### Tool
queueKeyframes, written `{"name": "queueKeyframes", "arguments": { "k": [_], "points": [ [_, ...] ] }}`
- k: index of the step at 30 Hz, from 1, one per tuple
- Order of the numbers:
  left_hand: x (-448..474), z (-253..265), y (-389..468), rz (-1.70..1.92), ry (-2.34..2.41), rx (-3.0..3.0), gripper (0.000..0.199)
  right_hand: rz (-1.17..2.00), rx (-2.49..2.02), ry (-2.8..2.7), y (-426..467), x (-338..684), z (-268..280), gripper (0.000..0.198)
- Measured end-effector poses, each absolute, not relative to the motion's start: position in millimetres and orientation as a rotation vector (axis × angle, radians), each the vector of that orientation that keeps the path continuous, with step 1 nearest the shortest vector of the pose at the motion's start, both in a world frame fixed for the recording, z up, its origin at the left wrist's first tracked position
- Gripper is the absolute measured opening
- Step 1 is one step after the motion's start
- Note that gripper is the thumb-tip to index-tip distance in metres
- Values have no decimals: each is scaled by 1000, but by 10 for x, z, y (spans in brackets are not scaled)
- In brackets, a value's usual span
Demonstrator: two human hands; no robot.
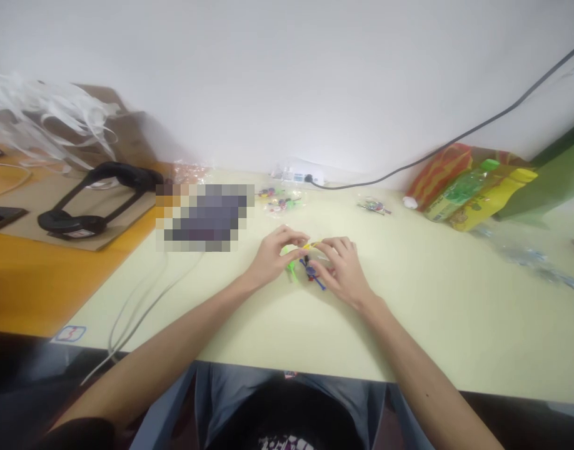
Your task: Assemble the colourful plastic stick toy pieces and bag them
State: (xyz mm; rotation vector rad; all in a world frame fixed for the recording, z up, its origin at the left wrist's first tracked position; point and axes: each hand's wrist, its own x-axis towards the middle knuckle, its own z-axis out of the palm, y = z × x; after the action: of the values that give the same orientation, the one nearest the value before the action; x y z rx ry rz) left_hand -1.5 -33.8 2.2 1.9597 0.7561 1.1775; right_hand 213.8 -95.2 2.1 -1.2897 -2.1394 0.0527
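Between my two hands is a small yellow plastic piece (308, 246), pinched at its left end by my left hand (276, 253) and at its right end by my right hand (339, 267). What exactly it is I cannot make out. Just below it on the table lie a bright green plastic piece (291, 267), close to my left fingers, and a blue piece with thin arms (311, 271), beside my right thumb. Some black and red shows around the blue piece. My fingers hide part of these small pieces.
Small bagged colourful pieces (282, 201) and another bag (374, 205) lie farther back on the pale table (287, 331). A power strip (299, 172) stands by the wall. At left are a pixelated dark object (207, 215), cables and a black frame (99, 194); at right, a green-capped bottle (465, 190).
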Motion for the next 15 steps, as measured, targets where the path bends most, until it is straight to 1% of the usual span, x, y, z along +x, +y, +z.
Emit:
{"name": "queueKeyframes", "arguments": {
  "k": [3, 6, 10, 13, 15],
  "points": [
    [-20, -28, -280, 1276, 827, 1882, 28, 17, -1223, -2320, -962, 2046, 52, 43],
    [-71, -134, -83, 1297, 936, 1804, 29, -42, -1148, -2487, -966, 1910, 54, 44],
    [-137, -285, 250, 1178, 1083, 1764, 31, -45, -1117, -2576, -944, 1816, -3, 44],
    [-134, -337, 435, 1033, 1098, 1956, 30, 6, -1138, -2591, -932, 1878, -41, 42],
    [-107, -343, 522, 1011, 1087, 2029, 28, 44, -1140, -2591, -945, 1950, -50, 41]
  ]
}}
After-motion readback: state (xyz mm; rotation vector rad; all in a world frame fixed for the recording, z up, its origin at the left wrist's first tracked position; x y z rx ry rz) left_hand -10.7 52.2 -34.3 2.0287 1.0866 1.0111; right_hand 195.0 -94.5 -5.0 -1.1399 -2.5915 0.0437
